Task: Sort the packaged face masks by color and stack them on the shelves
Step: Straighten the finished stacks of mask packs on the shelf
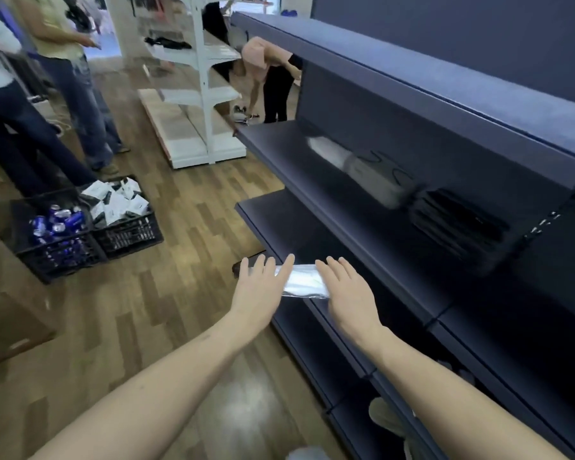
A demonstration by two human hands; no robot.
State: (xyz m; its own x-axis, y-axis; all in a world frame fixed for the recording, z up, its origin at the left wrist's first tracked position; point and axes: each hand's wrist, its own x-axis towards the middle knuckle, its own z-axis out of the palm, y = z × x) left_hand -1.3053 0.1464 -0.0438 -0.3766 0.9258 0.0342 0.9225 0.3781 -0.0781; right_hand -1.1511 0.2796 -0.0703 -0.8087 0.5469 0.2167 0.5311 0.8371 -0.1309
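Observation:
A white packaged face mask lies at the front edge of a dark blue lower shelf. My left hand lies flat over its left end with straight fingers. My right hand lies flat over its right end, fingers straight too. On the shelf above sit a white stack of masks, a grey stack and a black stack, side by side.
On the wooden floor to the left stand a black crate of packaged masks and a black crate of blue cans. Cardboard boxes sit at the far left. Several people stand beyond them. A white shelf unit stands behind.

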